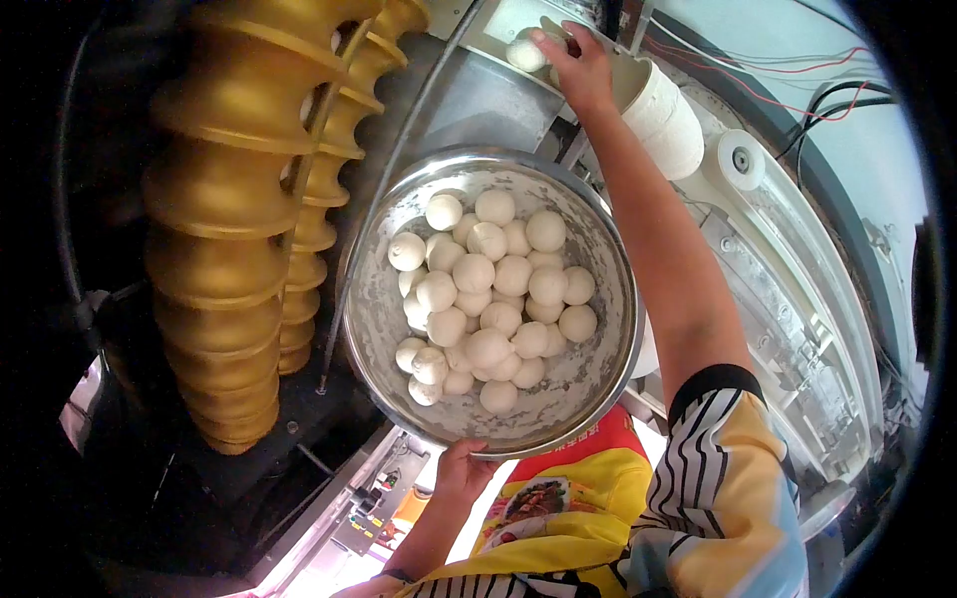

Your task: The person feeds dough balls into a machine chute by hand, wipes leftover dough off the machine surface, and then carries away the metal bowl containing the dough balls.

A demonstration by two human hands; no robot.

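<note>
A round metal bowl [613,374], its inside dusted with flour, holds a heap of white dough balls [487,346]. My left hand [466,473] grips the bowl's near rim, with the thumb over the edge and the other fingers hidden beneath. Beyond the bowl, my right hand [583,65] reaches over a pale tray [495,28] at the top. Its thumb touches or nearly touches a single dough ball [525,54], and the fingers are apart. Something pale behind the thumb is partly hidden.
Two large golden screw-shaped parts [219,229] stand left of the bowl. A thin metal rod [384,184] runs along the bowl's left side. To the right are a white roller [663,120] and machine parts behind a clear cover [797,289]. Red wires [797,112] hang at the upper right.
</note>
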